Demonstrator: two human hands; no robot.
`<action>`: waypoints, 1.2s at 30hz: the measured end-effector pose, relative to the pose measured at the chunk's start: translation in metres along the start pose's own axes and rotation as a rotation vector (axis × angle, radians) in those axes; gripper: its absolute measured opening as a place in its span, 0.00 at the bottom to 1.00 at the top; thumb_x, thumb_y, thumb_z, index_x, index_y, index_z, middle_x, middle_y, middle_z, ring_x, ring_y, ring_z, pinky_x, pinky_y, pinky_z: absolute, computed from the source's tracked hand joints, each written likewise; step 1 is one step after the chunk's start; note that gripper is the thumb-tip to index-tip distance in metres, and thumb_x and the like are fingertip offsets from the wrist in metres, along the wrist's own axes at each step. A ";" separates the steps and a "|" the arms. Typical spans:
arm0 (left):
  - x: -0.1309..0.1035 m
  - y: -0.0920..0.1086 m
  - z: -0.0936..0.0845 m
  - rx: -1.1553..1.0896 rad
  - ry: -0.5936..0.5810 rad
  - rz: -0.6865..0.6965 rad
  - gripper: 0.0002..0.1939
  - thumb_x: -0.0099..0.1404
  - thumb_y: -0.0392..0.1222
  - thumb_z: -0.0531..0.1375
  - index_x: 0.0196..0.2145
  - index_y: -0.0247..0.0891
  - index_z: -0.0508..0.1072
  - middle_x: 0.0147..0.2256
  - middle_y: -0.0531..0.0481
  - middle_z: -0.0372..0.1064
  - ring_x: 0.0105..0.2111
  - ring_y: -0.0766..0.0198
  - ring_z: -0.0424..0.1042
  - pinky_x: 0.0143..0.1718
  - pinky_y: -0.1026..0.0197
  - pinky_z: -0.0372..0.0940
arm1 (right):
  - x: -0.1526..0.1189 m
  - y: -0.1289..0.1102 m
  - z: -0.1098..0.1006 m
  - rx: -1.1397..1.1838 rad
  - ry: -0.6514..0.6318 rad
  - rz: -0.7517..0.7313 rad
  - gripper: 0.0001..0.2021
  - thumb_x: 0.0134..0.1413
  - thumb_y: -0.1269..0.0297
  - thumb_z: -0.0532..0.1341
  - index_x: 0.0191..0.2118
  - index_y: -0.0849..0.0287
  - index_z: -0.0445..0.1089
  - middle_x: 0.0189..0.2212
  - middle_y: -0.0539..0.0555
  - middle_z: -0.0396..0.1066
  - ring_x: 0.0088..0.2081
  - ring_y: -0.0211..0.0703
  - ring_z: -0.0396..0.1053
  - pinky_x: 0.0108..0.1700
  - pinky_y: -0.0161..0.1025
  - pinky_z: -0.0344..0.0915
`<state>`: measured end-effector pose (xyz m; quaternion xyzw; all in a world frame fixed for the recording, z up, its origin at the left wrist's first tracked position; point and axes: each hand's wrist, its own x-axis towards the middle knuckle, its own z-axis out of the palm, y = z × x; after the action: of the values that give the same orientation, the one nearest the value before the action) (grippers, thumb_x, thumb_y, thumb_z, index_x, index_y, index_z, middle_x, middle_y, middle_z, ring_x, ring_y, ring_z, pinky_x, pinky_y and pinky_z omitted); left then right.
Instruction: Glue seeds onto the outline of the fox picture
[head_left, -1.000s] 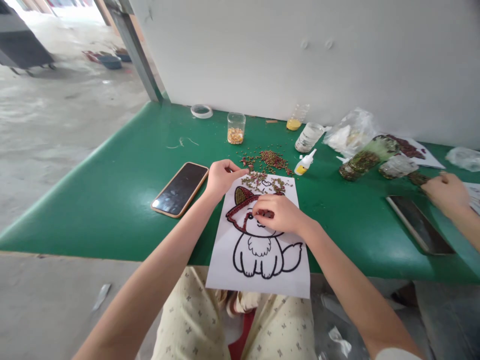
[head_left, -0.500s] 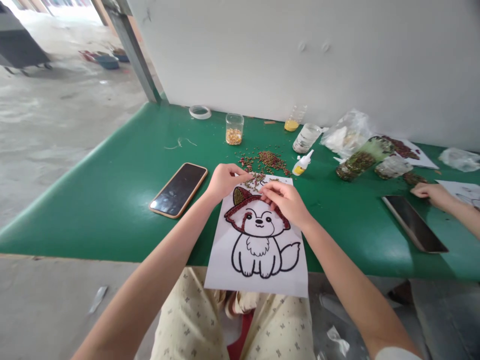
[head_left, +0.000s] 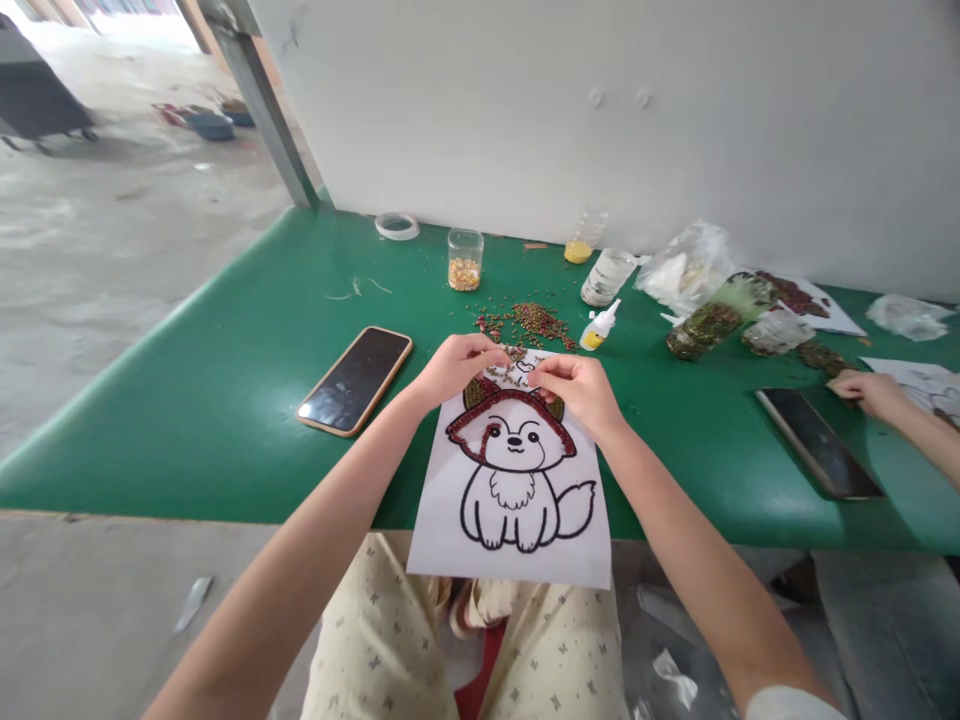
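Observation:
A white sheet with a fox-like drawing lies at the table's near edge, its lower part overhanging. Red and green beans fill the outline of the head and ears. My left hand rests at the sheet's top left, fingers pinched together beside scattered beans. Over the sheet's top right, my right hand has thumb and fingertips together near loose beans; what they hold is too small to make out. A pile of mixed beans lies just beyond the paper, with a white glue bottle upright to its right.
A phone lies on the green table at left. Behind stand a cup of corn kernels and a clear jar. At right are a tipped bottle of beans, another phone and another person's hand.
My right hand has moved up from the drawing's head to the beans at the sheet's top, uncovering the right ear. My left hand stays almost in place.

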<state>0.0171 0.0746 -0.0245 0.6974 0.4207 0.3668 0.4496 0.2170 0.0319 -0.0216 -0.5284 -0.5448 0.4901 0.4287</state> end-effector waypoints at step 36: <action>0.003 -0.020 -0.025 0.268 0.501 -0.093 0.09 0.51 0.40 0.61 0.32 0.38 0.76 0.23 0.53 0.75 0.26 0.62 0.73 0.33 0.63 0.65 | 0.028 0.017 -0.040 0.039 0.271 0.041 0.19 0.39 0.51 0.70 0.19 0.61 0.67 0.14 0.50 0.69 0.13 0.29 0.59 0.15 0.29 0.58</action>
<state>-0.0096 0.0900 -0.0349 0.6181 0.5949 0.4479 0.2518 0.2566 0.0628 -0.0337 -0.5924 -0.4612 0.4336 0.4984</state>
